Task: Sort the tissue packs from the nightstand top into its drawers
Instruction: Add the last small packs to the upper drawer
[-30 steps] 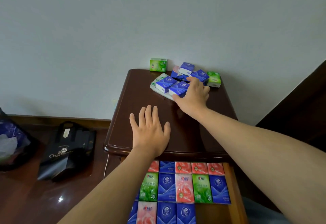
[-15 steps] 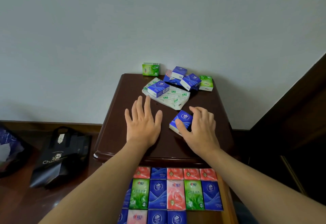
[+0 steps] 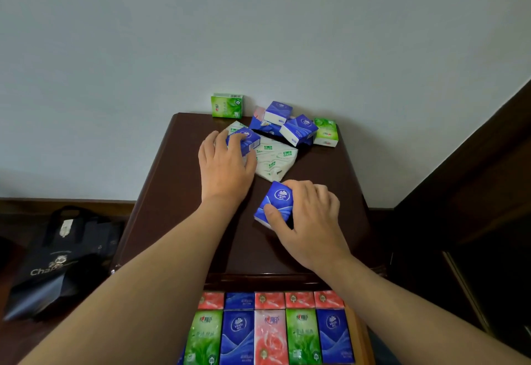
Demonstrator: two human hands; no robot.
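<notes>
Currently the dark wood nightstand (image 3: 178, 192) is seen with its open drawer (image 3: 356, 333) at the near edge, rows of packs already laid in. A white-green soft pack (image 3: 275, 160) lies mid-top. One blue tissue pack (image 3: 275, 203) is pinched by the right hand (image 3: 310, 221), long axis running near-far, drawer directly nearward. Another blue pack (image 3: 244, 139) is gripped by the left hand (image 3: 227, 169), farther back; the right is judged closer to the drawer.

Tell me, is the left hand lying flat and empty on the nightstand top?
No, the left hand grips a blue tissue pack on the large white pack.
</notes>
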